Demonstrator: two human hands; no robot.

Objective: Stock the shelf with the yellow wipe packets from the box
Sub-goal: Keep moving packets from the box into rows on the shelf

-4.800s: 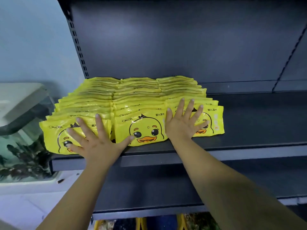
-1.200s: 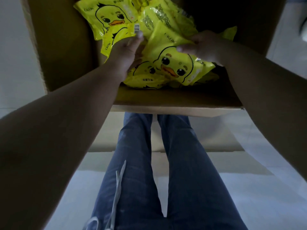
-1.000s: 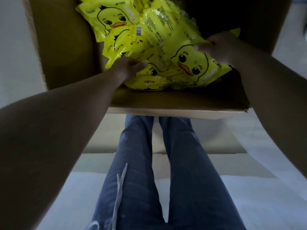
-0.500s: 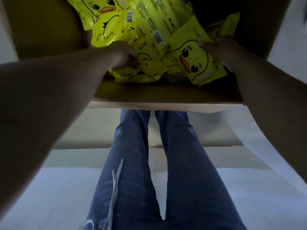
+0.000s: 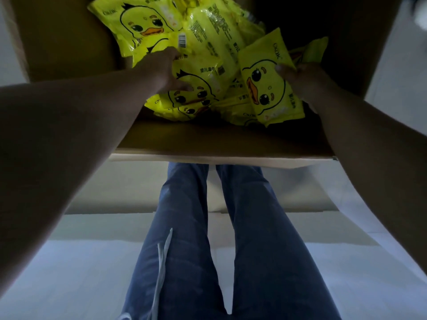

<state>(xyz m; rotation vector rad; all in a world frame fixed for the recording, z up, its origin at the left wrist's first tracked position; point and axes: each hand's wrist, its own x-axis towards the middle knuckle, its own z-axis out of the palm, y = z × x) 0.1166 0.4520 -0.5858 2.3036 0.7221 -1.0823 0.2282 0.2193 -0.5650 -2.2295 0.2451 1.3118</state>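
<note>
Both my arms reach into an open cardboard box (image 5: pixel 208 137) holding several yellow wipe packets printed with a duck face. My right hand (image 5: pixel 300 77) grips one packet (image 5: pixel 265 88) by its right edge, thumb on the front, and holds it tilted above the pile. My left hand (image 5: pixel 165 70) grips another duck packet (image 5: pixel 201 86) in the pile, thumb on its front and fingers behind its upper edge. More packets (image 5: pixel 143 26) lie heaped toward the box's far left. The shelf is out of view.
The box's near wall and flap (image 5: pixel 221 158) stand just beyond my legs in blue jeans (image 5: pixel 208 239). The box's left wall (image 5: pixel 60 38) and dark right side (image 5: pixel 335 31) hem the packets in. Pale floor (image 5: pixel 69 273) lies around the box.
I turned from the shelf, where both palms pressed the packet rows, to the box. My right hand has kept its packet, turning it more upright; my left hand has taken hold of a packet.
</note>
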